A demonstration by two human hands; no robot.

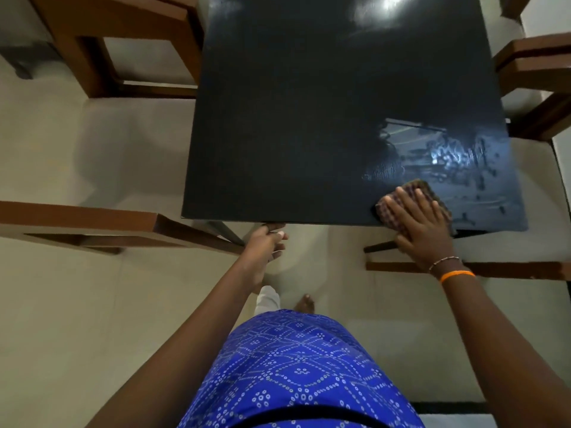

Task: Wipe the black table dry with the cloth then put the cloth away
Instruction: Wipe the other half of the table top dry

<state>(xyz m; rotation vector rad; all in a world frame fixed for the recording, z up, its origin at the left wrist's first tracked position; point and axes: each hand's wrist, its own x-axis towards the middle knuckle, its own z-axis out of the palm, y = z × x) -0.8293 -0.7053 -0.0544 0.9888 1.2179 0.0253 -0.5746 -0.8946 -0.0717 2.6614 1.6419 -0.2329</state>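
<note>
— Two hands out. My right hand (421, 227) lies flat, fingers spread, pressing the cloth (414, 200) at the surface's (293, 134) near right corner.
— Wet patch (448, 156)?
— Just beyond it, up-right. Left hand (268, 242) curls on the near edge.

One head-worn wide-angle camera is looking steeply down and forward from standing height over the near edge of the square black matte desk (293, 118). The desk is filling the upper middle of the frame, its far edge cropped at the top. The wearer's blue patterned garment (296, 372) and both forearms are entering from the bottom, close to the lens. Pale tiled floor (77, 304) and brown wooden chairs (123, 41) are bending outward at the sides.
</note>
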